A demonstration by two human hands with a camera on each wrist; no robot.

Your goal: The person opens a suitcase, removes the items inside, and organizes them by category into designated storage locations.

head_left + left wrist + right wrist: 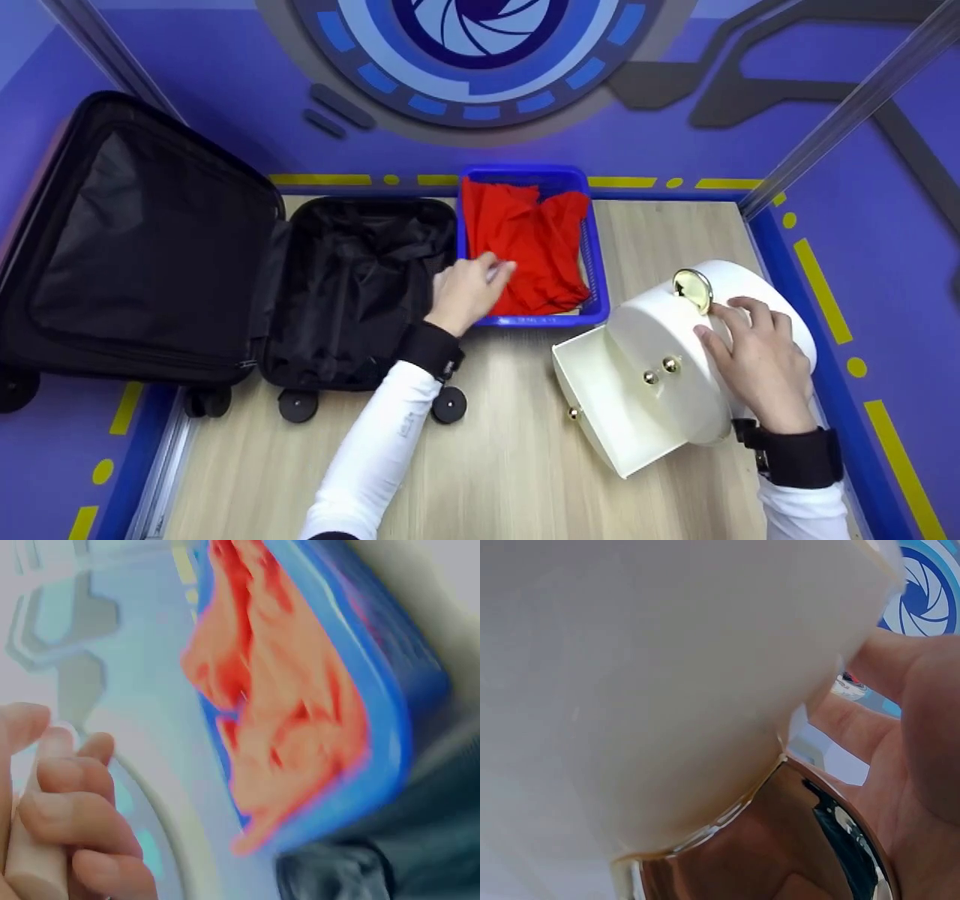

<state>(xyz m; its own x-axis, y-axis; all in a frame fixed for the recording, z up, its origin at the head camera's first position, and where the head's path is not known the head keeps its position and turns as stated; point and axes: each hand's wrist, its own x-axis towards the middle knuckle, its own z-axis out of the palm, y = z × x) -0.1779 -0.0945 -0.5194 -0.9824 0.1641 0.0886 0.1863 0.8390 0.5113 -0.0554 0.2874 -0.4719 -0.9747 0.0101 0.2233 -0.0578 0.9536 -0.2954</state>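
A small pale tube (45,802) with a rounded end is gripped in my left hand (466,291), its fingers curled round it. This hand hovers between the black suitcase (352,300) and the blue basket (525,322), close to the red cloth (517,240) inside the basket. At the right, my right hand (765,360) rests on a white cosmetic storage box (652,326), fingers spread near its round gold handle (694,290). A pulled-out drawer (626,405) with gold knobs shows at its front. Up close, the right wrist view shows the white surface and shiny gold part (765,840).
The suitcase's raised lid (150,240) leans on the left wall, and its wheels (298,406) jut toward the front. Behind the basket stands a blue patterned wall (420,150). Wood-grain tabletop (510,435) lies between the suitcase and the storage box.
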